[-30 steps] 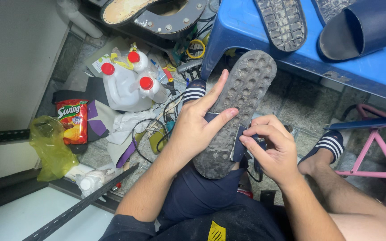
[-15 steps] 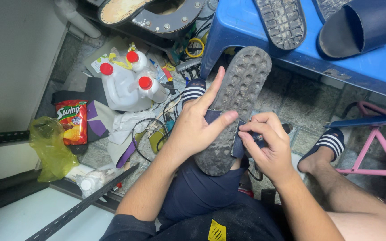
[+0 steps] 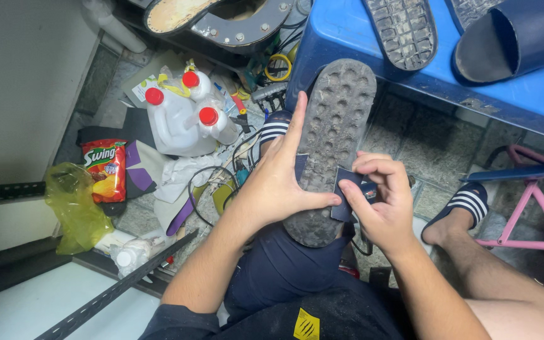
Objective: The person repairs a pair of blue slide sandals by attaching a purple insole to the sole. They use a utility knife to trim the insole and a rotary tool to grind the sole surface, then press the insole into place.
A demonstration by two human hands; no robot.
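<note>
On the person's lap, a worn slide sandal (image 3: pixel 332 148) is lying sole-up, its toe end pointing away toward the blue stool (image 3: pixel 347 31) and its heel resting over the knee. Left hand (image 3: pixel 278 182) is lying spread flat along the sandal's left edge, fingers extended and thumb reaching across the grey studded sole to steady it. Right hand (image 3: pixel 379 201) is pinching the dark blue strap (image 3: pixel 347 189) at the sandal's right edge, thumb and curled fingers closing on the strap where it is meeting the sole; what lies under those fingers is hidden. Judging from this grip, the step in hand appears to be seating or pressing the strap end against the sole's side. A next move would likely call for firm, even pressure along the joint while the left hand is keeping the sole from twisting. Two more sandals are sitting on the stool: one sole-up (image 3: pixel 404 31), one on its side (image 3: pixel 514 38). White jugs (image 3: pixel 181 116) with red caps, a snack bag (image 3: pixel 103 170) and a yellow bag (image 3: pixel 73 208) are cluttering the floor at left; a pink frame (image 3: pixel 536 208) is standing at right
</note>
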